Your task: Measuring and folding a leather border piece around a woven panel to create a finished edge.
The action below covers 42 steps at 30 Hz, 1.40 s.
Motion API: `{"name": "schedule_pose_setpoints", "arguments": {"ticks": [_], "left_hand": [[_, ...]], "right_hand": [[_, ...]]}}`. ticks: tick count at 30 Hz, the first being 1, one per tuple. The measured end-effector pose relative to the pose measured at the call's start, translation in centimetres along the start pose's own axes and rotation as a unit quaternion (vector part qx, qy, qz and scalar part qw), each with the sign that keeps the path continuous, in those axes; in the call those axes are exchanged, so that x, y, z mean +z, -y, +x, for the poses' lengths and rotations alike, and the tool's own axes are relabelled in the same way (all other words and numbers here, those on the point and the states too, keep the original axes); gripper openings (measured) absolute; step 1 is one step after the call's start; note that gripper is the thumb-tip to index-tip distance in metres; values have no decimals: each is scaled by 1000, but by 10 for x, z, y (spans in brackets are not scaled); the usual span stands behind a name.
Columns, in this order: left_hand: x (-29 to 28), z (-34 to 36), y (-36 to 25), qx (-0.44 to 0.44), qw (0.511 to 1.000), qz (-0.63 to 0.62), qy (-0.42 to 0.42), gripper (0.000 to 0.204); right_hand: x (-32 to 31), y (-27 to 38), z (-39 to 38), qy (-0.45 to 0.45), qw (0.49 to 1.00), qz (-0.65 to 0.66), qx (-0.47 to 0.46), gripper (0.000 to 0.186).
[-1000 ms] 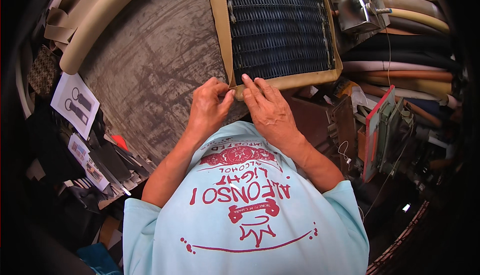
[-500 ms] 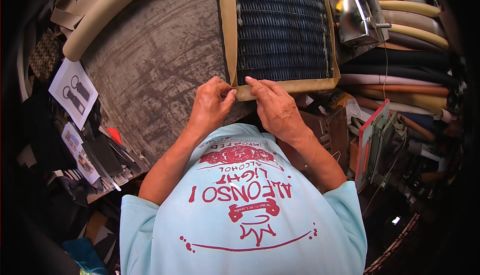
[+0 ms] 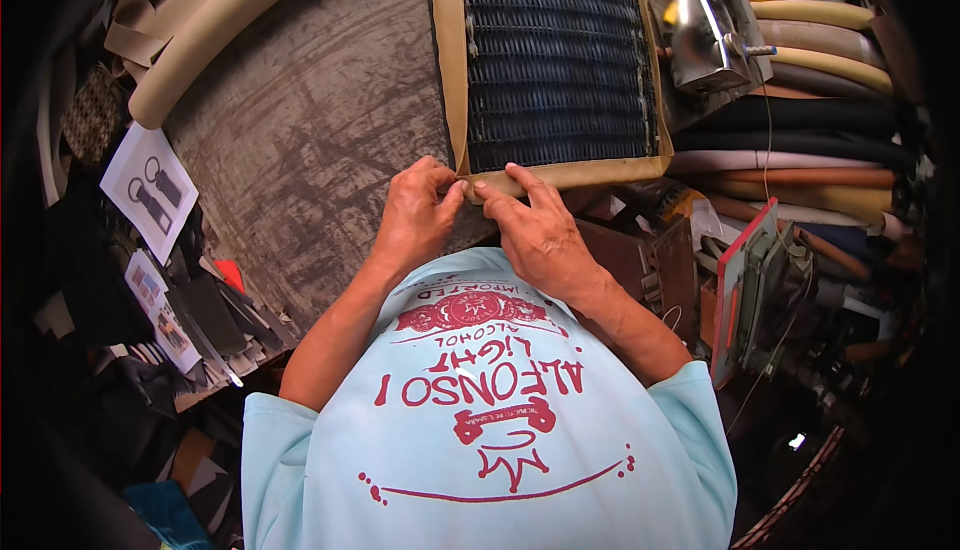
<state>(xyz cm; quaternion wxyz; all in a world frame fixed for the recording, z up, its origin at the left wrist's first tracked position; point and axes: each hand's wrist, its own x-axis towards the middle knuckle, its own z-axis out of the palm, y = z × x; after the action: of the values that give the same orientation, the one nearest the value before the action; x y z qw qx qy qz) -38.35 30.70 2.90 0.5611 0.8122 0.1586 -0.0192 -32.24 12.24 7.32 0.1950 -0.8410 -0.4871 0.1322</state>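
Note:
A dark woven panel (image 3: 555,60) with a tan leather-like border (image 3: 600,172) lies on the worktable in front of me. At the border's near left corner, my left hand (image 3: 415,212) is closed in a pinch, thumb against curled fingers, on the tan edge. Just to its right, my right hand (image 3: 545,235) rests on the near strip of the border. Its fingers are spread, one fingertip at the corner beside my left thumb and another by the edge of the weave. The undersides of both hands are hidden.
The scuffed worktable (image 3: 310,100) extends to the left, with a big tan roll (image 3: 215,30) at its far edge. A printed sheet (image 3: 150,180) hangs at the left. A shiny metal box (image 3: 705,35) stands right of the panel, near stacked material rolls (image 3: 790,115).
My right hand has shifted left, its fingers spreading, one now at the corner next to my left thumb. My left hand keeps its pinch. The panel appears slightly further left in view.

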Motion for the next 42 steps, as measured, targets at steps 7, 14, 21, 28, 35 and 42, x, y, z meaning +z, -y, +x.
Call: {"name": "schedule_pose_setpoints", "arguments": {"ticks": [7,14,21,28,35,42], "left_hand": [[-3,1,4,-34,999,-20,30,17],[-2,1,7,-59,996,-50,35,21],[2,-5,-7,-37,999,-13,9,21],[8,-10,-12,12,999,23,-39,19],[13,-13,-11,5,998,47,-52,19],[23,-19,-17,-42,994,15,-95,16]], "right_hand": [[1,10,-1,-64,978,172,103,41],[25,15,-13,-62,997,19,34,36],[23,12,-13,-32,999,19,22,33],[30,15,-12,-38,998,-49,13,31],[26,9,-13,-21,998,-63,-18,33],[8,-5,-20,-4,998,41,-44,34]]}}
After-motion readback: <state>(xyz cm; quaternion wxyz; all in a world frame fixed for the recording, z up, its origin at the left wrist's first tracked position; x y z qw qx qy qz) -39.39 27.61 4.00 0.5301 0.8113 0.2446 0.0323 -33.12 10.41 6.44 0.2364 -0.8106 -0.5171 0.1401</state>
